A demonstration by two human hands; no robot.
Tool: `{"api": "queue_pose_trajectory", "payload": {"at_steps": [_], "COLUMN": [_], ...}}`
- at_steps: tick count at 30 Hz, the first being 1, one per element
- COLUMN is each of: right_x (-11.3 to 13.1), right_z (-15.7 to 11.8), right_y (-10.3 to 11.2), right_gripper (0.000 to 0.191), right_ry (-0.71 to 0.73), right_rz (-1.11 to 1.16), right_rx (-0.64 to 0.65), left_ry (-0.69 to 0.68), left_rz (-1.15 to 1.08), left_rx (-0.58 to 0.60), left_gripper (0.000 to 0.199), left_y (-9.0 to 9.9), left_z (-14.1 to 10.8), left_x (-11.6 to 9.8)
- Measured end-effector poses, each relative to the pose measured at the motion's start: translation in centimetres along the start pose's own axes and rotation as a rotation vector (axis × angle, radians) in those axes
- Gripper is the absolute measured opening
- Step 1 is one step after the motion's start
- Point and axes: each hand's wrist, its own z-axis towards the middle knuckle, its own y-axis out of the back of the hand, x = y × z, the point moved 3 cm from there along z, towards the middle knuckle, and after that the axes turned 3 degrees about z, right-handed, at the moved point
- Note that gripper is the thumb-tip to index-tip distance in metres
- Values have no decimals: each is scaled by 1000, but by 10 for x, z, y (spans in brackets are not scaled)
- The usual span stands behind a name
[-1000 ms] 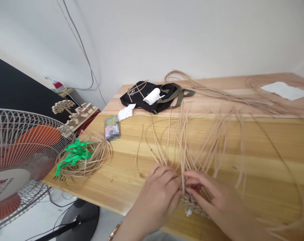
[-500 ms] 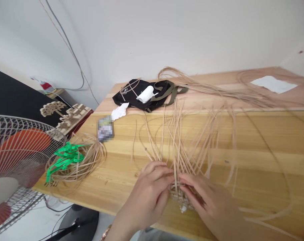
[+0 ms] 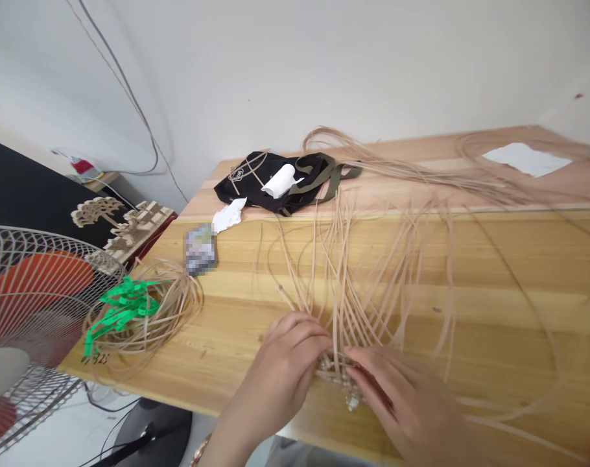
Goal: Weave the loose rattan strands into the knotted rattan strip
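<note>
A partly woven piece (image 3: 342,379) of pale, flat strips lies near the table's front edge, with many loose strips (image 3: 343,285) fanning away from it toward the wall. At its left side, my left hand (image 3: 290,357) is closed, fingertips pressed on the woven edge and the strip bases. From the right, my right hand (image 3: 397,389) pinches a strip at the same edge, thumb and forefinger close together. Both hands hide much of the weave. One small white bit (image 3: 353,404) sticks out at its lower end.
Left on the wooden table (image 3: 227,337) lie coiled strips (image 3: 178,311) with green ties (image 3: 124,305). Behind are a pixelated box (image 3: 200,250), crumpled paper (image 3: 229,215), a black bag (image 3: 246,181), long strips (image 3: 412,170) and white paper (image 3: 526,159). A fan (image 3: 42,305) stands at left.
My hands stay at the woven edge, with the right fingers shifted slightly along it. The whole view has moved a little, so things appear slightly further left.
</note>
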Motion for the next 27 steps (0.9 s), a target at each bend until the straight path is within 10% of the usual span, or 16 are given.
{"api": "queue_pose_trajectory", "payload": {"at_steps": [27], "right_x": [-9], "right_z": [19], "right_y": [3], "right_gripper": [23], "right_ry": [-50], "right_rz": [171], "right_rx": [-7], "left_ry": [-45], "left_rz": [-8], "left_rx": [-81], "left_gripper": [14], "left_y": [-12], "left_z": [2], "left_x": [-8]}}
